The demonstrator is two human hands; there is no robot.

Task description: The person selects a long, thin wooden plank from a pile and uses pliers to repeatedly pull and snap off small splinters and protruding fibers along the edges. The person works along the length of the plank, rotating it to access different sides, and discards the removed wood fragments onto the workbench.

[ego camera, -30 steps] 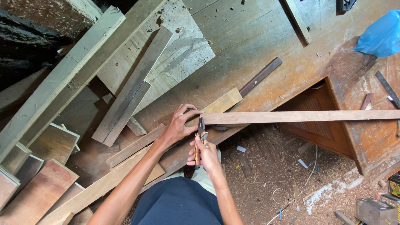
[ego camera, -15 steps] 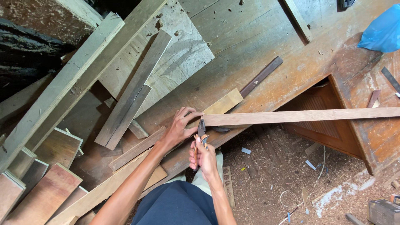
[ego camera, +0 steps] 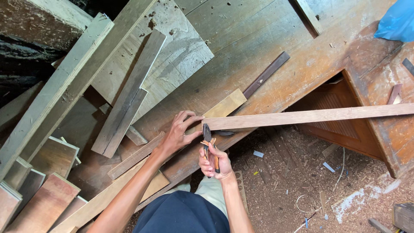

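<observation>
A long thin wooden strip (ego camera: 310, 116) lies across the worn brown board (ego camera: 276, 47), reaching to the right edge of the view. My left hand (ego camera: 179, 131) presses on the strip's near end, fingers spread. My right hand (ego camera: 214, 160) grips pliers (ego camera: 208, 140) with orange handles, their dark jaws at the strip's end, beside my left fingers. A short pale block (ego camera: 225, 105) lies just above that end.
Grey planks (ego camera: 129, 92) and stacked offcuts (ego camera: 26, 190) crowd the left side. A dark narrow strip (ego camera: 265, 74) lies on the board. A blue plastic bag (ego camera: 396, 21) sits top right. Sawdust and shavings cover the floor (ego camera: 302, 190) below, beside a brown wooden cabinet (ego camera: 336, 116).
The view has shifted slightly; my hands and the pliers stay at the strip's end, with little movement between them.
</observation>
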